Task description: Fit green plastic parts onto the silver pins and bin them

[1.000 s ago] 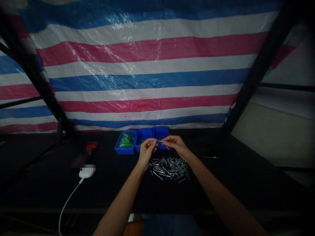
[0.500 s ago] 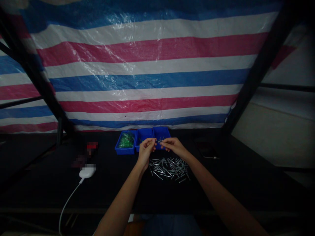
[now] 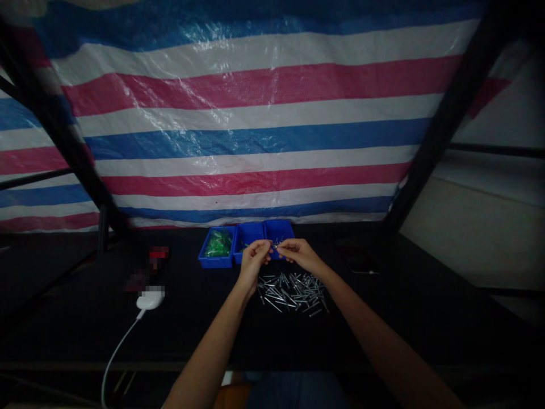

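The left hand (image 3: 254,262) and right hand (image 3: 301,254) are raised just above a black worktop (image 3: 191,329), with the wrists angled inward so that the fingertips converge. A slender metal pin (image 3: 276,245) is held between the two hands, directly over the rightmost of three blue plastic bins. The left fingers (image 3: 263,247) are curled and pressed together at the near end of the pin. The right fingers (image 3: 286,245) are extended and pinch the far end between the thumb and forefinger. The exact contact points are too small to resolve. The three bins stand side by side at the far edge of the worktop: the left bin (image 3: 217,257) holds a mass of green pieces (image 3: 218,244), the middle bin (image 3: 249,232) lies partly behind the left hand, and the right bin (image 3: 279,230) lies beneath the pin. A loose scatter of metal pins (image 3: 293,293) lies on the worktop directly below and between the hands, nearer the person than the bins. To the left, a white computer mouse (image 3: 150,299) sits on the worktop, with its white cable (image 3: 116,346) running toward the near edge. A striped blue, white and red tarpaulin (image 3: 255,130) hangs behind the worktop, crossed by a dark frame post (image 3: 451,125).
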### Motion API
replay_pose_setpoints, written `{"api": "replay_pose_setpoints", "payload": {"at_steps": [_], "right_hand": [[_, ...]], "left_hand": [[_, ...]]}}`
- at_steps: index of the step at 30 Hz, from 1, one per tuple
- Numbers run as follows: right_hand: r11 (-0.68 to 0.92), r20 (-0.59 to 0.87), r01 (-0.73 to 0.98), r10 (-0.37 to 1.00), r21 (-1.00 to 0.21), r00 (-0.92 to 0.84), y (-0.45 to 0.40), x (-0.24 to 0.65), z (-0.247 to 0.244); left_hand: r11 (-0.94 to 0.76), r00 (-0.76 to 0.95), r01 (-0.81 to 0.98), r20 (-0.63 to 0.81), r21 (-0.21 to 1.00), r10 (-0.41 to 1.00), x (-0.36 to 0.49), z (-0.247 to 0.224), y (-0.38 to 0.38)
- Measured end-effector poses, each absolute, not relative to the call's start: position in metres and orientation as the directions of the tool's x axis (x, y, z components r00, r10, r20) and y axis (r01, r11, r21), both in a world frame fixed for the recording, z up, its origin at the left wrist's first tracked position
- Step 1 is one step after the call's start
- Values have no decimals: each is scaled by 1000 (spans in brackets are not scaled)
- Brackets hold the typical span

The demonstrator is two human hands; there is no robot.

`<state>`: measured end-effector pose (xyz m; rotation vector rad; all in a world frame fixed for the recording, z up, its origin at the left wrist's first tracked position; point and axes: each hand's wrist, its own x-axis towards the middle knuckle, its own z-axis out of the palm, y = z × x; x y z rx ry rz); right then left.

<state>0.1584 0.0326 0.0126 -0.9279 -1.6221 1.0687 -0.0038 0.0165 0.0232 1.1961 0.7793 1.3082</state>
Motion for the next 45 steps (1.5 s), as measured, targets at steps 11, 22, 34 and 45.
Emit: {"api": "replay_pose_setpoints", "payload": {"at_steps": [11, 22, 34, 45], "right_hand": [[341, 323, 56, 924, -938, -204, 37, 159, 7], [379, 370, 63, 921, -923, -123, 36, 162, 13], [421, 414, 54, 905, -906, -99, 28, 161, 23], [416, 409, 74, 908, -907, -92, 29, 162, 22]], "left_hand": [[-176, 272, -140, 208, 974, 939, 2, 24, 12], [-187, 334, -94, 208, 978, 919, 5, 22, 8], [-208, 347, -67, 218, 976, 912, 8, 9, 15], [-229, 321, -59, 236, 972, 917, 8, 8, 16]]}}
